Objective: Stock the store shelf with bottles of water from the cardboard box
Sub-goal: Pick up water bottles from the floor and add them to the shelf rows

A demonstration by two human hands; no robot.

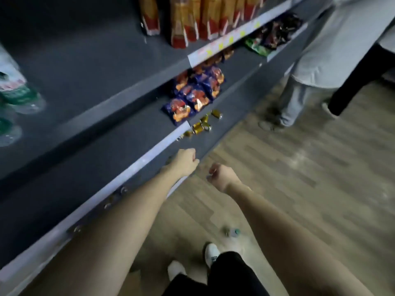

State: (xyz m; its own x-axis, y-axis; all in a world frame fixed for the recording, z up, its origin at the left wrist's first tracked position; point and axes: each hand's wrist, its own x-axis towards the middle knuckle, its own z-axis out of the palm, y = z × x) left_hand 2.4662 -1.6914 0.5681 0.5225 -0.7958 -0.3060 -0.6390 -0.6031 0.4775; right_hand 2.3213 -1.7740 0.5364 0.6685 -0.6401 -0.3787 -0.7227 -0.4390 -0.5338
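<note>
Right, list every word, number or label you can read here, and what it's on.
None can be read.
Shelf-edge price strip: yellow tags, print blurred.
Orange packets: print blurred.
Blue snack bags: print blurred.
Water bottles: green and red labels, blurred.
</note>
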